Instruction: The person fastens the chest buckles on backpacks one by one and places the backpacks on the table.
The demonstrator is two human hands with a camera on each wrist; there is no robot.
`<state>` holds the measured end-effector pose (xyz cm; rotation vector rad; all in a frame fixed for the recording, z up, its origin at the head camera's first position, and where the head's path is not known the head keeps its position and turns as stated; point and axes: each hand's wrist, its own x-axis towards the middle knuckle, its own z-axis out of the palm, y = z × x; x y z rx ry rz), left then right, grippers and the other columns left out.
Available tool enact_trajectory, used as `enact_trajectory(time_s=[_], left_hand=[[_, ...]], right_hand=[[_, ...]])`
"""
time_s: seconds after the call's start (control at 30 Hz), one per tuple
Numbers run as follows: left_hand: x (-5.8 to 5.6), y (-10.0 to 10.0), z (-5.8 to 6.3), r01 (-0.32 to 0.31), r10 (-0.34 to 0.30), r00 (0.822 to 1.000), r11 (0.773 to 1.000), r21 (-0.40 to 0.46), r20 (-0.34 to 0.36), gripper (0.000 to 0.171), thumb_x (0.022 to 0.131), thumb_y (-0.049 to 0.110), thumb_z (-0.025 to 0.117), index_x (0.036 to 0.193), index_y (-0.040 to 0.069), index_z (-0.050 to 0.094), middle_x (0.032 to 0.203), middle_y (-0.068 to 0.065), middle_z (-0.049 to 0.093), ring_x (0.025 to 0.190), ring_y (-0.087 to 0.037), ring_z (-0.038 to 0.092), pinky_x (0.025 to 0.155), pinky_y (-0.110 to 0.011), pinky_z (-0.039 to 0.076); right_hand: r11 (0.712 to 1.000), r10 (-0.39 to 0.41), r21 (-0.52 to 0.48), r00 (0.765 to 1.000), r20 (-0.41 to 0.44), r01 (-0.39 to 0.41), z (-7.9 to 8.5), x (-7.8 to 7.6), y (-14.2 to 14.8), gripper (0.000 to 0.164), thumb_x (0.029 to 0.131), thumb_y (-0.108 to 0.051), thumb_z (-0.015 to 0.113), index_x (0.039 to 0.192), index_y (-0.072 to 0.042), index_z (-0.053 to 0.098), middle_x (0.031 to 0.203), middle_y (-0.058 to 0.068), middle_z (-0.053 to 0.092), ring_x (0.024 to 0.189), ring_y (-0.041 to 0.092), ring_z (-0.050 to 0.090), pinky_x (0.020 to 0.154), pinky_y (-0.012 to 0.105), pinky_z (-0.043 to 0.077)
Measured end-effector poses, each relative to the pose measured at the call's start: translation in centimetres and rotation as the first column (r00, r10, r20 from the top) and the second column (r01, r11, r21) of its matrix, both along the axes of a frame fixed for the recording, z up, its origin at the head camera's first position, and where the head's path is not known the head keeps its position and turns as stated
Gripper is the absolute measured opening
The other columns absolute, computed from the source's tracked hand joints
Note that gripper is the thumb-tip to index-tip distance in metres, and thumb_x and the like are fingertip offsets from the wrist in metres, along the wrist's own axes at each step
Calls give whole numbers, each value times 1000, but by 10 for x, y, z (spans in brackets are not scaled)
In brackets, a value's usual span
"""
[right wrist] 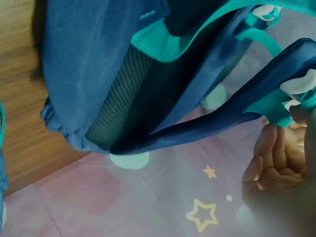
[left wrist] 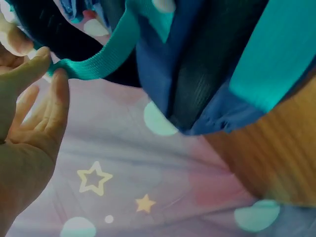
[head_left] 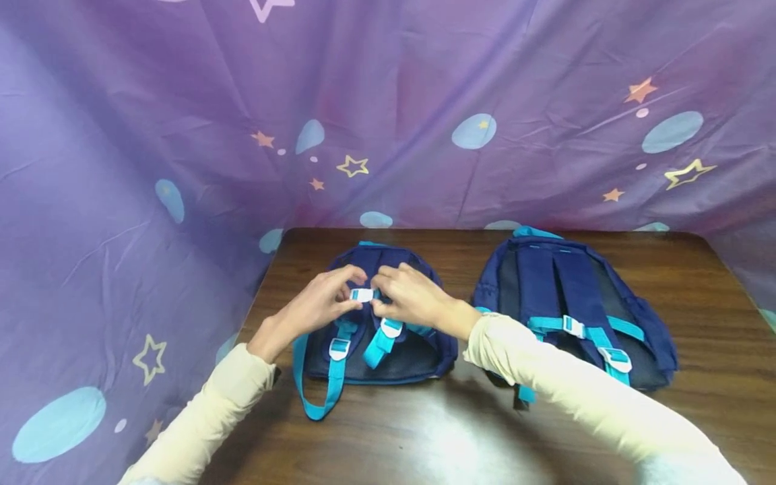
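Note:
A small navy backpack (head_left: 382, 370) lies on the table, its shoulder straps facing up. Across those straps runs a teal chest strap (left wrist: 94, 66) with a white buckle (head_left: 362, 295). At the buckle's left end, my left hand (head_left: 324, 296) pinches the chest strap between thumb and finger. My right hand (head_left: 415, 293) has its fingers curled at the other end of the buckle, gripping there. In the right wrist view a white plastic piece (right wrist: 300, 84) shows beside the right fingertips, partly hidden. White strap adjusters (head_left: 339, 348) sit lower on the shoulder straps.
A larger navy backpack (head_left: 576, 269) lies to the right, straps up, its chest buckle (head_left: 572, 327) joined. My right forearm passes over its near-left part. A teal strap loop (head_left: 315, 409) hangs toward the table's front. A purple patterned cloth (head_left: 394, 101) stands behind the wooden table (head_left: 715, 303).

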<state>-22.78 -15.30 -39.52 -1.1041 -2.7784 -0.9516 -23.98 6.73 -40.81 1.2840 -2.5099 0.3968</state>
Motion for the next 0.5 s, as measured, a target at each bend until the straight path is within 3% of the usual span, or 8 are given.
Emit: enact_trajectory(time_s=[0.13, 0.33, 0.5], left_hand=[[3, -5, -17, 13, -9, 998, 998, -66, 57, 38, 88, 6, 75, 123, 7, 58, 106, -9, 68, 79, -14, 64, 68, -23, 53], [12, -19, -45, -10, 39, 988, 982, -189, 153, 38, 90, 21, 75, 123, 10, 60, 106, -6, 67, 79, -9, 60, 66, -21, 50], [3, -24, -45, -72, 99, 989, 970, -234, 107, 52, 92, 45, 69, 128, 10, 60, 117, -8, 63, 96, -20, 63, 82, -35, 54]], right_hand=[[996, -42, 81, 996, 76, 36, -16, 4, -12, 17, 84, -26, 70, 88, -10, 68, 83, 1, 63, 70, 13, 57, 70, 36, 47], [978, -51, 206, 971, 232, 2, -37, 12, -29, 29, 92, -37, 67, 107, -13, 70, 101, 1, 68, 93, 16, 65, 87, 44, 50], [979, -118, 194, 954, 276, 66, -31, 4, -10, 51, 94, -51, 62, 127, -13, 63, 120, 4, 64, 113, 24, 59, 96, 47, 46]])
